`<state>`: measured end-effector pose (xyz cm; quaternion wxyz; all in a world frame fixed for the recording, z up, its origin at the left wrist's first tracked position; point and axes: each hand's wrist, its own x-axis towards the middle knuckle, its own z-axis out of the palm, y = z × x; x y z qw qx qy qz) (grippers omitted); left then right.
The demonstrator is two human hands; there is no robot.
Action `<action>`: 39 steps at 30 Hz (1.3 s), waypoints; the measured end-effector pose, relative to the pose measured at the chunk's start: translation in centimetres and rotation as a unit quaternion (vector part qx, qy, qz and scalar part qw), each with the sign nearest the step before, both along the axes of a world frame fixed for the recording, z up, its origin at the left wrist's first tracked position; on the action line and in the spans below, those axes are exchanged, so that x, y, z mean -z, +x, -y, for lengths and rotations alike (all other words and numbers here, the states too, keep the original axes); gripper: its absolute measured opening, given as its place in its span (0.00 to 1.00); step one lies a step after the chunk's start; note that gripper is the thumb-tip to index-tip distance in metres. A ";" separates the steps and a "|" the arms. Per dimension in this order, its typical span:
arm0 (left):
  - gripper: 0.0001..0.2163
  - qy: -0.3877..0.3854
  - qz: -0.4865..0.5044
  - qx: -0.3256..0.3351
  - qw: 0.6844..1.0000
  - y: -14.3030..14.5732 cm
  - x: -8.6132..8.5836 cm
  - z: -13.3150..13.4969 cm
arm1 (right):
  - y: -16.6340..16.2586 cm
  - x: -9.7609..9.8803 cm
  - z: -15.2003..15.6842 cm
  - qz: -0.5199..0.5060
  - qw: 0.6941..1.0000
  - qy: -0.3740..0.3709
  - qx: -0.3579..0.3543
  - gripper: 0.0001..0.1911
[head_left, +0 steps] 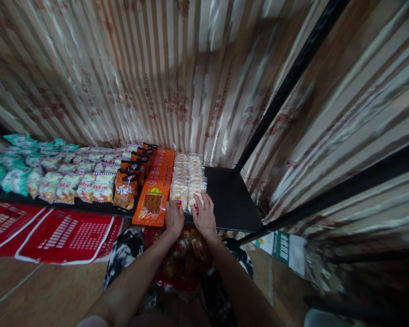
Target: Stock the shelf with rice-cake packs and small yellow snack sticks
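Observation:
Two rows of pale snack packs [181,181] in clear wrappers with small red labels lie side by side on the black shelf [233,195]. My left hand [174,219] holds the front of the left row, its fingers closed against the pack at the edge. On the right row, my right hand [205,214] grips the front pack [192,201], thumb at its near face and fingers over its top and right side. Just left of my left hand lies an orange snack bag [152,204] with a window showing brown sticks. Below my hands, a red basket [177,284] contains more wrapped snacks.
Black-and-orange bags [125,188], white snack bags [104,187] and teal bags [16,179] line the shelf leftward. Red baskets [66,236] sit under it. A black post [293,72] rises at the shelf's right end, before a striped curtain [177,68].

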<state>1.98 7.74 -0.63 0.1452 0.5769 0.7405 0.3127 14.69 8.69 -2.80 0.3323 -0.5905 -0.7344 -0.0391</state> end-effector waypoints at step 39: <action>0.12 0.056 0.014 0.057 0.997 0.1 0.6 0.6 | 0.7 0.7 -1.3 0.009 0.999 0.041 -0.010 0.24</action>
